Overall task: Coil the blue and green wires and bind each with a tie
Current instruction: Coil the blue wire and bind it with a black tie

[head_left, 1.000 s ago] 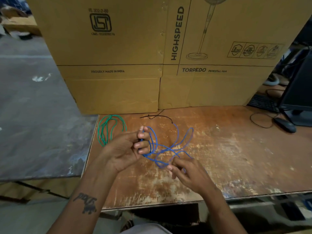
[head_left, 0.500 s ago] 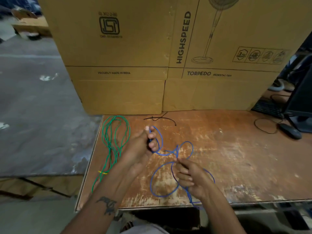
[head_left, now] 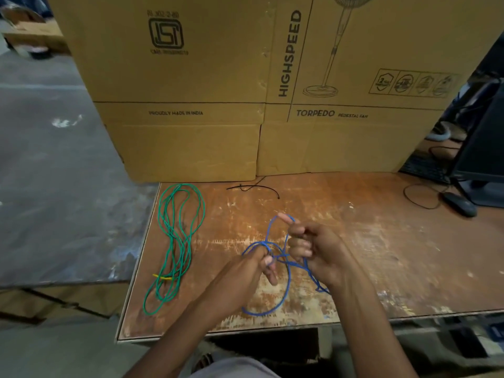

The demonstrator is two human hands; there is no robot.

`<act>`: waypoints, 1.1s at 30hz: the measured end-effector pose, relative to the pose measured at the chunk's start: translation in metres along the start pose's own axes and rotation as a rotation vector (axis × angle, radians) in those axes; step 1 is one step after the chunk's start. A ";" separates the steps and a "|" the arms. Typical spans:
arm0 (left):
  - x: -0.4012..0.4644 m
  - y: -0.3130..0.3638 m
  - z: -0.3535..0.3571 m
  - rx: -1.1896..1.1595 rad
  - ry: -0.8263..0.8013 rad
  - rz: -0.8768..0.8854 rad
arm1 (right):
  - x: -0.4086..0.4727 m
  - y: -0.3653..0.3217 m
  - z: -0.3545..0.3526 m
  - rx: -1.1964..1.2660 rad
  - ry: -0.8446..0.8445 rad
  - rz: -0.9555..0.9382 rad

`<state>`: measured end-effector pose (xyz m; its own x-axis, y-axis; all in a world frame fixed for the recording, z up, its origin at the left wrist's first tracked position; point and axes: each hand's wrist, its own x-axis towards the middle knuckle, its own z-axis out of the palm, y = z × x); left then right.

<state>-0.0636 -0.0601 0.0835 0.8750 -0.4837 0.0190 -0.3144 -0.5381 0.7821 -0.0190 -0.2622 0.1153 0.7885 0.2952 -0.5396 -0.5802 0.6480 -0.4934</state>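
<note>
Right now both our hands grip the blue wire (head_left: 283, 271) over the table (head_left: 354, 241): the left hand (head_left: 245, 271) pinches one loop, the right hand (head_left: 313, 249) is curled around others. Loose loops trail near the table's front edge and cross between our hands, so pulling could knot them. The green wire (head_left: 177, 241) lies at left, the black tie (head_left: 253, 188) behind.

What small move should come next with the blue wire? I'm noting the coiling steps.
Probably lay another loop into the left hand. Both hands grip the blue wire, the right hand holding it higher, and a loose loop trails on the table, so it isn't ready for the black tie.
</note>
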 end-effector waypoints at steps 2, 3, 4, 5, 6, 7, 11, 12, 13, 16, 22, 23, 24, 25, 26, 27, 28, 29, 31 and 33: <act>0.005 -0.003 0.006 -0.055 0.120 -0.037 | -0.007 0.015 0.015 -0.288 0.012 -0.101; 0.009 -0.004 0.009 -0.116 0.176 -0.075 | -0.009 0.026 0.019 -0.372 0.026 -0.150; 0.011 -0.004 0.012 -0.212 0.230 -0.123 | -0.010 0.036 0.022 -0.434 0.062 -0.207; 0.014 -0.002 0.014 -0.326 0.279 -0.172 | -0.012 0.044 0.025 -0.507 0.098 -0.284; 0.015 -0.001 0.017 -0.424 0.324 -0.219 | -0.012 0.051 0.027 -0.585 0.126 -0.369; 0.017 0.002 0.019 -0.497 0.364 -0.266 | -0.014 0.057 0.029 -0.663 0.148 -0.442; 0.021 0.011 0.017 -0.938 0.413 -0.461 | -0.021 0.074 0.029 -0.949 0.289 -0.535; 0.022 0.014 0.012 -1.052 0.400 -0.505 | -0.021 0.078 0.027 -0.970 0.311 -0.538; 0.023 0.016 0.008 -1.168 0.381 -0.535 | -0.021 0.081 0.027 -0.968 0.325 -0.535; 0.025 0.027 -0.011 -1.437 0.343 -0.553 | -0.017 0.084 0.021 -0.918 0.345 -0.513; 0.036 0.033 -0.029 -1.499 0.388 -0.593 | -0.013 0.097 0.010 -0.887 0.311 -0.440; 0.039 0.035 -0.032 -1.478 0.416 -0.593 | -0.012 0.101 0.006 -0.917 0.267 -0.443; 0.041 0.037 -0.035 -1.460 0.451 -0.591 | -0.011 0.103 0.000 -0.939 0.209 -0.460; 0.045 0.038 -0.039 -1.446 0.489 -0.591 | -0.010 0.105 -0.006 -0.960 0.145 -0.480; 0.048 0.040 -0.043 -1.431 0.520 -0.590 | -0.011 0.106 -0.010 -0.977 0.079 -0.497; 0.050 0.043 -0.046 -1.417 0.543 -0.584 | -0.014 0.106 -0.014 -0.990 0.018 -0.499; 0.051 0.047 -0.049 -1.406 0.558 -0.571 | -0.019 0.106 -0.017 -0.993 -0.037 -0.488; 0.051 0.051 -0.050 -1.388 0.570 -0.556 | -0.023 0.105 -0.022 -0.989 -0.086 -0.473; 0.050 0.059 -0.047 -1.360 0.616 -0.523 | -0.032 0.100 -0.034 -0.981 -0.163 -0.444; 0.049 0.064 -0.040 -1.371 0.672 -0.503 | -0.040 0.098 -0.046 -0.914 -0.209 -0.399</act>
<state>-0.0265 -0.0903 0.1594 0.8941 0.1178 -0.4320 0.2681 0.6318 0.7273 -0.1170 -0.2430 0.0569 0.9277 0.3481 -0.1348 -0.1318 -0.0323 -0.9908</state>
